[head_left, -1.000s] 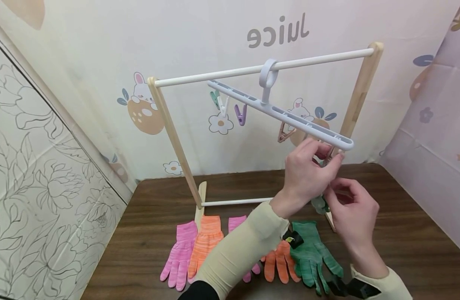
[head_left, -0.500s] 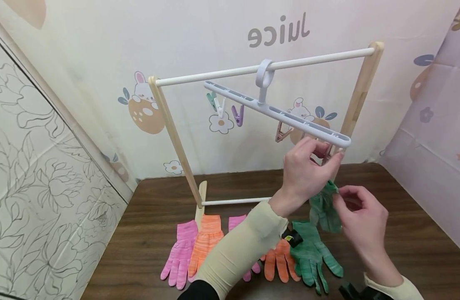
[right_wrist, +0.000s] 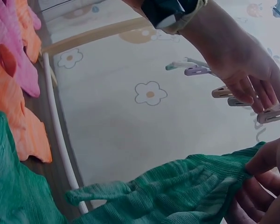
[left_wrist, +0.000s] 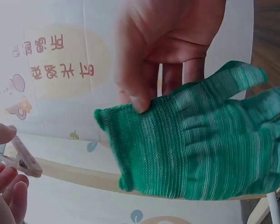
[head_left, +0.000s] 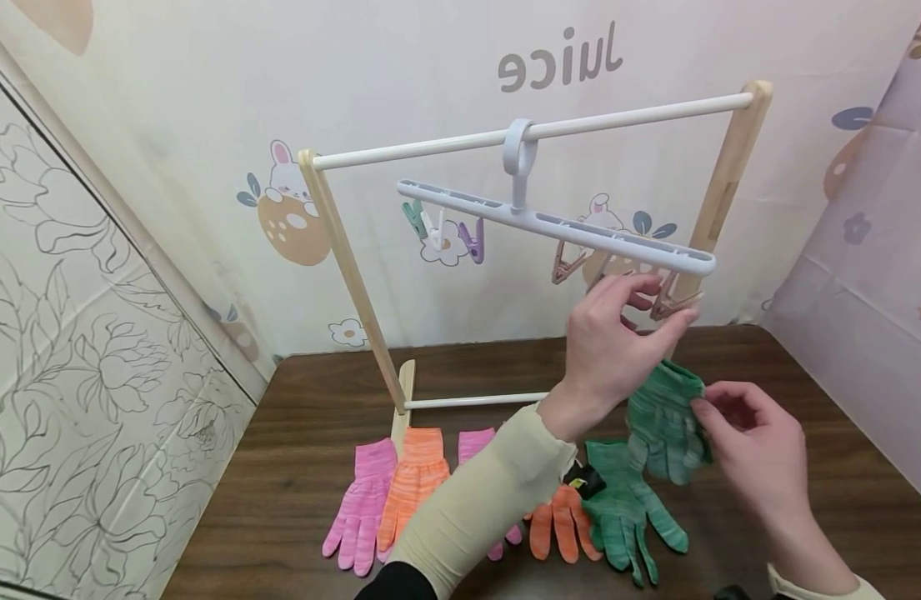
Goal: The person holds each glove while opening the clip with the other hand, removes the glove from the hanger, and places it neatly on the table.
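Note:
In the head view, my left hand [head_left: 606, 346] is up under the right end of the white hanger [head_left: 610, 240], its thumb and fingers around a brownish-pink clothespin [head_left: 664, 307]. The clothespin [left_wrist: 27, 158] shows between thumb and fingertips in the left wrist view. My right hand [head_left: 760, 446] pinches a green knitted glove [head_left: 666, 417] by the edge of its cuff. The glove hangs fingers down, below and apart from the clothespin. Its ribbed cuff [left_wrist: 144, 144] faces the left wrist camera. In the right wrist view the glove [right_wrist: 177, 191] stretches across the bottom.
The hanger hooks over the white rod [head_left: 422, 151] of a wooden stand [head_left: 355, 283]. Other clothespins hang from it, among them a purple one [head_left: 473, 242]. On the dark table [head_left: 280, 467] lie pink [head_left: 362, 500] and orange gloves [head_left: 415, 483] and another green glove [head_left: 628, 508].
My right hand has moved right and down, drawing the green glove out from under the left hand and away from the clothespin. The hanger has turned slightly. My left hand stays nearly in place.

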